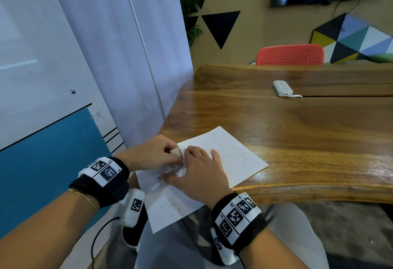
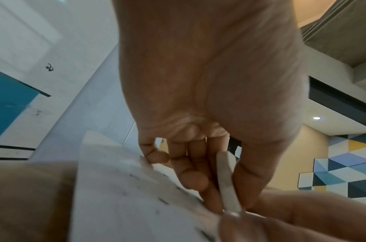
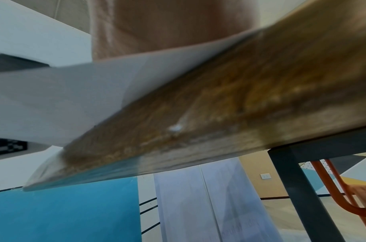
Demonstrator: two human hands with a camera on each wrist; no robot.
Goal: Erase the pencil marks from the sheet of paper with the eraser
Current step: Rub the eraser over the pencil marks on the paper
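Nearest, the sheet of paper [image 1: 234, 158] hangs off the near edge of the wooden table [image 1: 297, 132], its lower corner over the person's lap, dotted with short dark specks; faint pencil marks [image 1: 242, 158] sit on its far half. The right hand [image 1: 202, 173] lies on the sheet with fingers straight, pressing it down, while the left hand [image 1: 153, 153] is just beside it, touching, fingers curled and pinching the white eraser [image 1: 175, 151] at the paper's left edge. The left wrist view shows what the head view hides: the eraser [image 2: 229, 183] is a thin slab held edge-on between the thumb and fingers [image 2: 190, 173], its lower end down at the paper [image 2: 120, 196]. The right wrist view shows only the paper's underside [image 3: 74, 98] overhanging the table edge [image 3: 198, 114], blurred. Farther off, a white power strip [image 1: 284, 88] lies on the table; a red chair [image 1: 290, 54] stands behind it.
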